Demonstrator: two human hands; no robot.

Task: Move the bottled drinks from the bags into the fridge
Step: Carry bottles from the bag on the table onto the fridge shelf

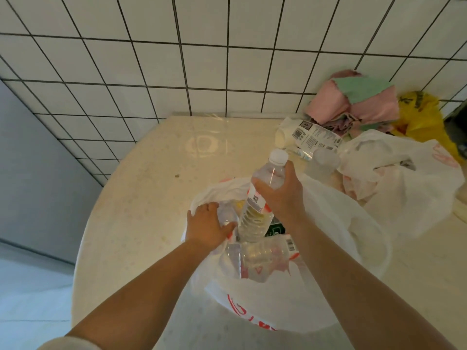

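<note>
My right hand (283,193) grips a clear water bottle (260,198) with a white cap and red-and-white label, held tilted above the open white plastic bag (328,261) on the counter. My left hand (206,224) rests on the bag's left rim, fingers over the plastic. Inside the bag lie another clear bottle (260,258) on its side and a dark green item (275,229). A second white bag (404,178) sits to the right with a clear bottle (322,160) lying at its mouth.
The cream counter (141,198) meets a white tiled wall (177,72) behind. Pink and green cloths (353,102), a yellow bag (422,117) and a white labelled pouch (303,135) sit at the back right. A grey panel (30,160) stands at the left.
</note>
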